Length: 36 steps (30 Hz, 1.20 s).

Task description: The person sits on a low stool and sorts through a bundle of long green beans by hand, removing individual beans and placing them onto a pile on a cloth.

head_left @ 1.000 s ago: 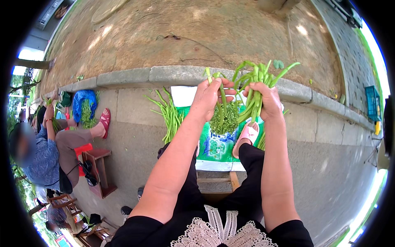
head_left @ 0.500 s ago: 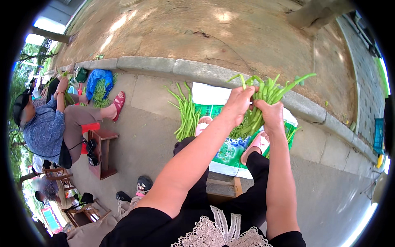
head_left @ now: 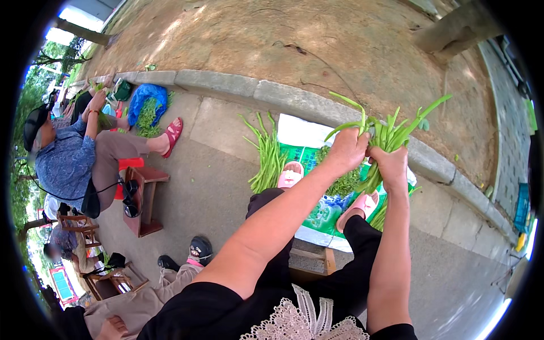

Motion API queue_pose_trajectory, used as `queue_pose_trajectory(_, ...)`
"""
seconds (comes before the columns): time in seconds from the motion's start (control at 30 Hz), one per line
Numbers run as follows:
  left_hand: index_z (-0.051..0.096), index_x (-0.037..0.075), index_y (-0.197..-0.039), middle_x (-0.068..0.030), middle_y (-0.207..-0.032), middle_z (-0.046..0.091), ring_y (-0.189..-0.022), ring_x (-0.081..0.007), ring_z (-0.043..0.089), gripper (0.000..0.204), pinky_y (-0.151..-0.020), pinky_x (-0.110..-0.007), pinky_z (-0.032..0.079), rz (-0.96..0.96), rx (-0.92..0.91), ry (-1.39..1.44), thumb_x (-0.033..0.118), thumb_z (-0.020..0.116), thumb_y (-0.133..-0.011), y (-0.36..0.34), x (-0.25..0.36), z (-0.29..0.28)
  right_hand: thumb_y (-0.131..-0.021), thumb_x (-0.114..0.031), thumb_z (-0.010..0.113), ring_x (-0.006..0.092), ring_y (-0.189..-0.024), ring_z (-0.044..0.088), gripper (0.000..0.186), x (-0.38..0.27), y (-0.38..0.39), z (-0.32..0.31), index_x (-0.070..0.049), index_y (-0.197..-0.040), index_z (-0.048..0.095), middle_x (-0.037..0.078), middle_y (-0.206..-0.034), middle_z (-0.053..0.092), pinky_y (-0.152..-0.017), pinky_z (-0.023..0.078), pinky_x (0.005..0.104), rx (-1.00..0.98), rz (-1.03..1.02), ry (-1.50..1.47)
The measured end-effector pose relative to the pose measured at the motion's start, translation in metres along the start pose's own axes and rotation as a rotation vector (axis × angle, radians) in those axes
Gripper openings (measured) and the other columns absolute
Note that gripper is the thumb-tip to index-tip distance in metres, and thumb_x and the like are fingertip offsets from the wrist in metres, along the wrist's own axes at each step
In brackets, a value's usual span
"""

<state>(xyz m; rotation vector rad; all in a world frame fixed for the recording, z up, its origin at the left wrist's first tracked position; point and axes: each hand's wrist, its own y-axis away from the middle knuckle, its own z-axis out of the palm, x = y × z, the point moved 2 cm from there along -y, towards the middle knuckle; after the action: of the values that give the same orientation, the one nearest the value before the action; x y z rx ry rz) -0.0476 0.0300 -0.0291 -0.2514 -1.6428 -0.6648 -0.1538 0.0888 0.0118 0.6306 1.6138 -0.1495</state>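
A bunch of long green vegetable stems point(head_left: 390, 136) is gripped in my right hand point(head_left: 392, 168), its ends fanning out above the fist. Close beside it, my left hand point(head_left: 347, 151) is closed on a few green stems at the bunch's left side, one of them bent over. Both hands are above a green and white plastic sack point(head_left: 292, 129) spread on the ground. Green trimmings point(head_left: 344, 185) lie on the sack between my pink slippers point(head_left: 290, 177). Left of the sack rests a pile of long green stems point(head_left: 267, 161); more stems point(head_left: 378, 218) show beside my right foot.
A stone curb point(head_left: 286, 97) runs behind the sack, with bare soil and a tree trunk point(head_left: 458, 33) beyond. At the left, a seated person point(head_left: 65, 170) handles stems near a blue bag point(head_left: 148, 97) of greens and a small wooden bench point(head_left: 148, 195). Another person's shoe point(head_left: 200, 249) is nearby.
The view has shifted, moving the whole scene slightly right. Both hands remain close together at the bunch, and the stems at my left hand now stand higher and bend over.
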Motion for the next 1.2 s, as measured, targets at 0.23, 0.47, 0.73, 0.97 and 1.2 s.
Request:
queue_pose_trajectory(0.23,0.044,-0.008,-0.115,-0.0209,-0.111,0.054,-0.093,-0.0265,0.06,0.036,-0.079,-0.035,0.051,-0.244,-0.078,0.512,0.02,0.032,-0.096,0.014,0.033,-0.018,-0.071,0.0,0.06,0.0137,-0.053,0.051,0.012,0.0,-0.011,-0.044,0.001,-0.082,0.056,0.007,-0.064,0.055,-0.047,0.041,0.0248,0.166,0.12,-0.548)
queue_pose_trajectory(0.47,0.047,-0.006,-0.112,-0.0187,-0.114,0.052,-0.1,-0.0265,0.055,0.032,-0.084,-0.037,0.048,-0.24,-0.176,0.761,0.019,0.038,-0.094,0.014,0.037,-0.005,-0.072,-0.005,0.064,0.0159,-0.057,0.056,0.017,0.002,-0.005,-0.028,0.003,-0.084,0.055,0.008,-0.068,0.058,-0.05,0.045,0.0264,-0.028,0.205,-0.642)
queue_pose_trajectory(0.73,0.053,0.006,-0.103,-0.0014,-0.087,0.053,-0.077,-0.0117,0.048,0.02,-0.07,-0.03,0.041,-0.293,-0.15,0.751,0.02,0.046,-0.091,0.018,0.029,0.008,-0.072,0.002,0.059,0.0129,-0.057,0.057,0.015,-0.009,0.004,-0.003,0.003,-0.087,0.061,0.008,-0.073,0.062,-0.05,0.048,0.0255,0.021,0.144,-0.484)
queue_pose_trajectory(0.97,0.051,0.007,-0.101,-0.0034,-0.091,0.052,-0.084,-0.0133,0.048,0.021,-0.075,-0.035,0.042,-0.279,-0.065,0.616,0.025,0.046,-0.092,0.016,0.014,0.015,-0.068,0.001,0.063,0.0111,-0.06,0.057,0.009,-0.002,-0.001,-0.001,0.001,-0.077,0.063,0.005,-0.069,0.062,-0.053,0.046,0.0249,0.009,0.057,-0.289)
queue_pose_trajectory(1.2,0.048,0.003,-0.11,-0.0092,-0.11,0.05,-0.099,-0.0198,0.05,0.031,-0.089,-0.04,0.04,-0.258,-0.102,0.744,0.029,0.042,-0.094,0.025,0.023,0.024,-0.066,0.001,0.066,0.012,-0.061,0.057,0.017,0.003,-0.001,-0.001,0.001,-0.083,0.063,0.004,-0.076,0.062,-0.055,0.047,0.0258,0.064,0.048,-0.294)
